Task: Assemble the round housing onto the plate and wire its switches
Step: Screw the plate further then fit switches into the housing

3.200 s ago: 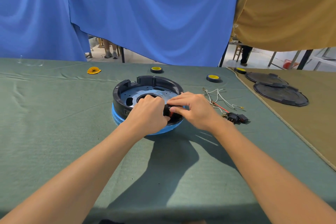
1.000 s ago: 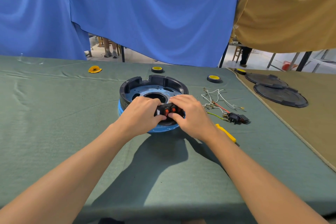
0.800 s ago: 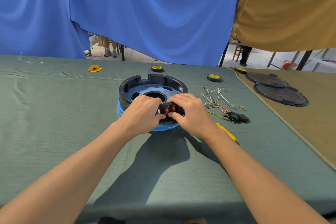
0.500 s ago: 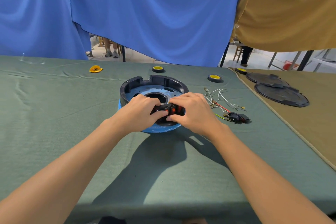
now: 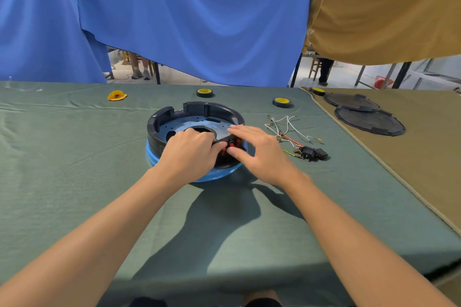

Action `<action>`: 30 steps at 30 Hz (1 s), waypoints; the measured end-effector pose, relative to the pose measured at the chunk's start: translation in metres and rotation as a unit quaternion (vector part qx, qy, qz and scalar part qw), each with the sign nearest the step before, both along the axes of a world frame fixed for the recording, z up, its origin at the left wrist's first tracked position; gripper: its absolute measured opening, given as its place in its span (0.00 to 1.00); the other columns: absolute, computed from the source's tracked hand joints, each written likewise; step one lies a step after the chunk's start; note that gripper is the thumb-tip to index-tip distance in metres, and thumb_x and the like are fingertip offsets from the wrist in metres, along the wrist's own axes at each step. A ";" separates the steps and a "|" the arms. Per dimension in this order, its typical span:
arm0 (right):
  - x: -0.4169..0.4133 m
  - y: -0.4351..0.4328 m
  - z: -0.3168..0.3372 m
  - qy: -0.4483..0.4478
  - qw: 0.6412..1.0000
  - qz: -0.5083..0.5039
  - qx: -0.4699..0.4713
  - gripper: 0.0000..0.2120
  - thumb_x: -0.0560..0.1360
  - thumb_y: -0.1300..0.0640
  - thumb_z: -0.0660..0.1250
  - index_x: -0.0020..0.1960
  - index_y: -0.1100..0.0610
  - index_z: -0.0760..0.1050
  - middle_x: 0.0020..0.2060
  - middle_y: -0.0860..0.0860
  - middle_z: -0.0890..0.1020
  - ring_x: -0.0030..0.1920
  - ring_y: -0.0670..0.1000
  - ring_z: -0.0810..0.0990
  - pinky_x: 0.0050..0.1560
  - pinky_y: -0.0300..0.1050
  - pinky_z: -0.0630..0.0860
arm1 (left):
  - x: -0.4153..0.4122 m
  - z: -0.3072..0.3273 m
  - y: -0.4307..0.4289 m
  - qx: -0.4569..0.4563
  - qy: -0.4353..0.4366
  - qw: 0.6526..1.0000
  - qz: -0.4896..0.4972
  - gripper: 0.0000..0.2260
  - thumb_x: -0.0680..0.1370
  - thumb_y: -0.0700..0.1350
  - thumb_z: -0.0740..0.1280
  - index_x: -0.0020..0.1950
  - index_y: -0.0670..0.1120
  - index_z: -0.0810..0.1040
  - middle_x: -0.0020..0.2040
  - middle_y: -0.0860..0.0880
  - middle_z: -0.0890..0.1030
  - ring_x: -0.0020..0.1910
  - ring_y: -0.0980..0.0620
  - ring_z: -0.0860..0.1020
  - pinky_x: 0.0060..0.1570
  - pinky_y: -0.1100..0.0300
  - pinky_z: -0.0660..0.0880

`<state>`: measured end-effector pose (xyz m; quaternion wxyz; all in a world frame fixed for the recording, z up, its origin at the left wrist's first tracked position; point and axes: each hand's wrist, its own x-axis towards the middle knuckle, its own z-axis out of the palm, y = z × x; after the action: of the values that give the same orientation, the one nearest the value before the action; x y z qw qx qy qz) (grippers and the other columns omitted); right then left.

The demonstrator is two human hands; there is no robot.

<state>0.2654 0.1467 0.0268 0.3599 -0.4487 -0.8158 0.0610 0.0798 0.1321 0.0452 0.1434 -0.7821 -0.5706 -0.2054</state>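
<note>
Left hand (image 5: 189,154) is gripping the red switch block (image 5: 231,144) at the near rim of the round housing (image 5: 199,108) — right hand (image 5: 260,153), fingers straight, is pressing it.

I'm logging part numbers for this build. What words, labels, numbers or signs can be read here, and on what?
No text is legible in this view.
Black round housing: faint mark on its near-left outer wall, too blurred to read.
Yellow-topped discs: dark specks on the yellow, too small to read.
Orange piece: dark marks, too small to read.
</note>
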 end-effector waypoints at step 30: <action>0.073 -0.017 0.024 0.110 0.953 -0.280 -0.044 0.19 0.74 0.40 0.69 0.55 0.53 0.82 0.40 0.46 0.82 0.46 0.50 0.79 0.43 0.43 0.71 | 0.037 0.001 0.000 0.004 0.012 1.000 0.002 0.20 0.82 0.61 0.56 0.38 0.48 0.71 0.36 0.50 0.76 0.34 0.48 0.74 0.26 0.59 0.58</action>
<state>0.3384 0.1293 0.0507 0.4299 -0.6651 -0.6092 0.0421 0.1169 0.1318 0.0467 0.1535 -0.7827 -0.5698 -0.1978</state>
